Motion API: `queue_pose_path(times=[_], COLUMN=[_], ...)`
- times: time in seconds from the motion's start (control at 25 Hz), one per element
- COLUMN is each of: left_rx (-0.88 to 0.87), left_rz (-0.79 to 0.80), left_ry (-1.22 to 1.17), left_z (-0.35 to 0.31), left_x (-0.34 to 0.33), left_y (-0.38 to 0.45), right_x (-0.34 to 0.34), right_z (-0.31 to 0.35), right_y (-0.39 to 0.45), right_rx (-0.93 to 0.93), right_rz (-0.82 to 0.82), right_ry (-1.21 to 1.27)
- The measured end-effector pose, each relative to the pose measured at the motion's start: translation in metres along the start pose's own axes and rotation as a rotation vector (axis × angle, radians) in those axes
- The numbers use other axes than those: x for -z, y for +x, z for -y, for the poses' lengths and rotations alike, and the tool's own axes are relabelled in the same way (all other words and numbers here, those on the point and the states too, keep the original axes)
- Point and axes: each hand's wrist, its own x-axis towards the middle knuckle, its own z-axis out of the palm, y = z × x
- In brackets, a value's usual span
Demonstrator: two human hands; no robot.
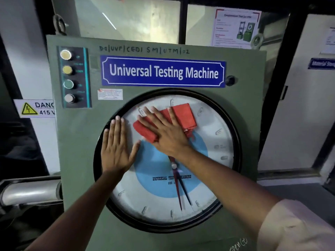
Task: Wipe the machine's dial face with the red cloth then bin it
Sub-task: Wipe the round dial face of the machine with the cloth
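The round dial face (208, 178) fills the lower middle of the green Universal Testing Machine panel (76, 160); it is white with a blue centre, two needles and a black rim. A folded red cloth (183, 115) lies flat on the dial's upper part. My right hand (166, 133) presses on the cloth with fingers spread, covering its middle. My left hand (116, 147) rests flat on the dial's left edge and rim, fingers together, holding nothing. No bin is in view.
A column of round indicator buttons (68, 77) sits at the panel's upper left, a blue nameplate (163, 72) above the dial. A yellow 415 V danger sign (35, 108) hangs at left, a metal pipe (27, 192) below it. Windows and a poster stand behind.
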Motion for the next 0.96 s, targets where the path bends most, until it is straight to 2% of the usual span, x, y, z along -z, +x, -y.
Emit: queue_pose_path(times=[0.04,0.16,0.24,0.36,0.44,0.52,0.6,0.68,0.8,0.96], left_rx=[0.007,0.018,0.022,0.032,0.025,0.012,0.004,-0.020,-0.064,-0.032], left_rz=[0.014,0.073,0.091,0.099,0.097,0.091,0.090,0.096,0.090,0.113], left_ry=[0.001,-0.008,-0.008,-0.014,-0.022,-0.031,-0.031,-0.017,-0.016,-0.039], left_z=[-0.001,-0.001,-0.001,-0.002,0.000,0.001,0.003,0.008,0.016,0.007], left_x=[0.002,0.008,0.012,0.014,0.016,0.016,0.016,0.015,0.019,0.024], left_y=[0.001,0.001,0.001,0.001,0.002,0.003,0.002,0.002,0.002,0.001], right_x=[0.002,0.010,0.012,0.024,0.034,0.036,0.031,0.026,0.029,0.030], right_z=[-0.015,-0.050,-0.049,-0.030,-0.014,0.014,0.044,0.057,0.034,-0.014], right_y=[-0.006,-0.020,-0.012,0.046,0.097,0.130,0.139,0.136,0.133,0.114], right_rx=[-0.014,-0.318,-0.478,-0.621,-0.551,-0.376,-0.220,-0.141,-0.080,-0.181], right_rz=[0.002,0.020,0.010,-0.105,-0.120,-0.038,0.042,0.065,0.018,-0.034], right_ry=[-0.022,-0.047,0.008,0.142,0.137,0.073,0.034,0.043,0.111,0.089])
